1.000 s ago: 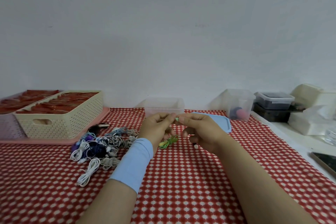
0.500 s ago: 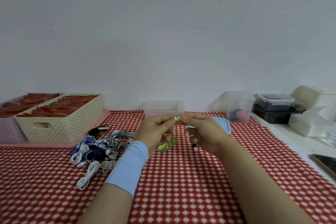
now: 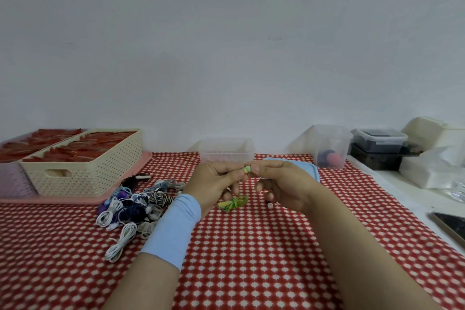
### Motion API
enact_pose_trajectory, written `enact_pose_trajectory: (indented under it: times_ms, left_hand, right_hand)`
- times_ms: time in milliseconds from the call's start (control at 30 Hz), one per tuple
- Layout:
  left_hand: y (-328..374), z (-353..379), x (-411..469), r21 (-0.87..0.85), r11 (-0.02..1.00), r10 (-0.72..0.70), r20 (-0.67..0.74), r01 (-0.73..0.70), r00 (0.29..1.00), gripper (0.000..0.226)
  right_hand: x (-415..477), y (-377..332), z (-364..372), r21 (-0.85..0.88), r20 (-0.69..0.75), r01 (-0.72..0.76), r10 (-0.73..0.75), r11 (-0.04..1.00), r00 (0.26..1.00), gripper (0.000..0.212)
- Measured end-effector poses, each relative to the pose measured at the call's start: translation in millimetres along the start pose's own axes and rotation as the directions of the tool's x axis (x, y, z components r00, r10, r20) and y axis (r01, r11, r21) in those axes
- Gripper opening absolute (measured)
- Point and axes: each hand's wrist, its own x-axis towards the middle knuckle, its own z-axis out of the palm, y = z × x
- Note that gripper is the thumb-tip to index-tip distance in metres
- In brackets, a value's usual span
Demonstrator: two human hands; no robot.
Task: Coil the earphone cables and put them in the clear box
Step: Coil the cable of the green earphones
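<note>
L hand (image 3: 214,184) & R hand (image 3: 284,184) meet fingertip to fingertip above red-white checked tablecloth (image 3: 251,246), both pinching small green-yellow earbuds (image 3: 246,169). Rest of the green-yellow earphone cable (image 3: 234,202) is bunched just below L fingers. Just behind hands, by wall: clear plastic box (image 3: 226,150). Left of L wrist: tangled pile of white, black & purple earphone cables (image 3: 136,204).
</note>
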Motion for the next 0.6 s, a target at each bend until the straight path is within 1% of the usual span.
enact_pose_trajectory:
  times_ms: [100,300,400,467,600]
  left_hand:
    - [-2,1,-2,-0.029,0.999,-0.017,0.011,0.017,1.0,0.02]
    - [-6,2,-1,-0.094,0.994,-0.053,0.003,0.053,0.999,0.018]
    - [-5,1,-1,-0.124,0.99,-0.061,0.043,0.066,0.997,0.017]
    - [-6,-1,-2,-0.105,0.993,-0.05,0.062,0.056,0.997,0.016]
    - [-11,-4,0,0.001,0.999,-0.045,0.044,0.045,0.998,0.015]
  right_hand:
    - [1,3,0,-0.027,-0.014,0.018,-0.018,0.999,1.0,0.019]
    - [0,4,1,-0.041,-0.005,0.015,-0.015,0.999,1.0,0.024]
    - [0,4,0,-0.04,0.02,0.0,0.0,0.999,1.0,0.023]
    - [0,3,0,-0.045,0.014,-0.017,0.018,0.999,1.0,0.023]
    - [-2,3,3,-0.082,-0.027,-0.062,0.06,0.995,0.998,0.016]
